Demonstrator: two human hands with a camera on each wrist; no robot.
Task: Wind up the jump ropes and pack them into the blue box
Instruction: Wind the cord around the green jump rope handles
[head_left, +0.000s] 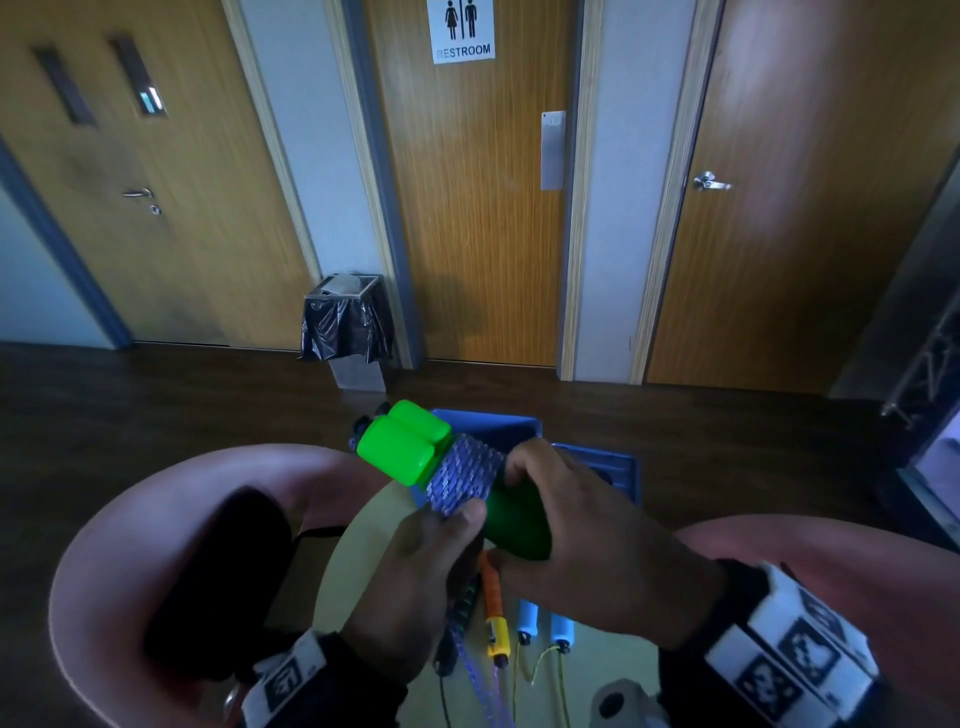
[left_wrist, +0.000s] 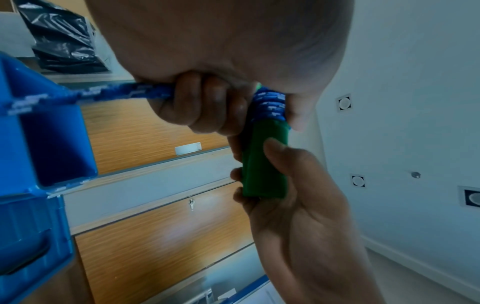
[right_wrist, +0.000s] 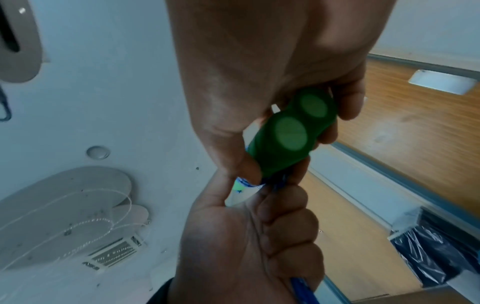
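Observation:
Two bright green jump rope handles (head_left: 408, 441) are held side by side above the table, with blue-and-silver rope (head_left: 465, 475) wound round their middle. My right hand (head_left: 530, 499) grips their lower ends (right_wrist: 291, 133). My left hand (head_left: 447, 530) pinches the wound rope with its thumb on the coil, and its curled fingers (left_wrist: 207, 102) hold the loose rope (left_wrist: 116, 94), which runs off to the left. The open blue box (head_left: 613, 465) stands just behind the handles. More ropes lie below my hands: an orange-and-yellow handle (head_left: 493, 608), two light blue handles (head_left: 545, 623) and a dark handle (head_left: 462, 605).
A round pale table (head_left: 353, 545) sits between two pink chairs, one at the left (head_left: 119, 545) and one at the right (head_left: 831, 545). A bin lined with a black bag (head_left: 345, 322) stands by the wooden doors across the dark floor.

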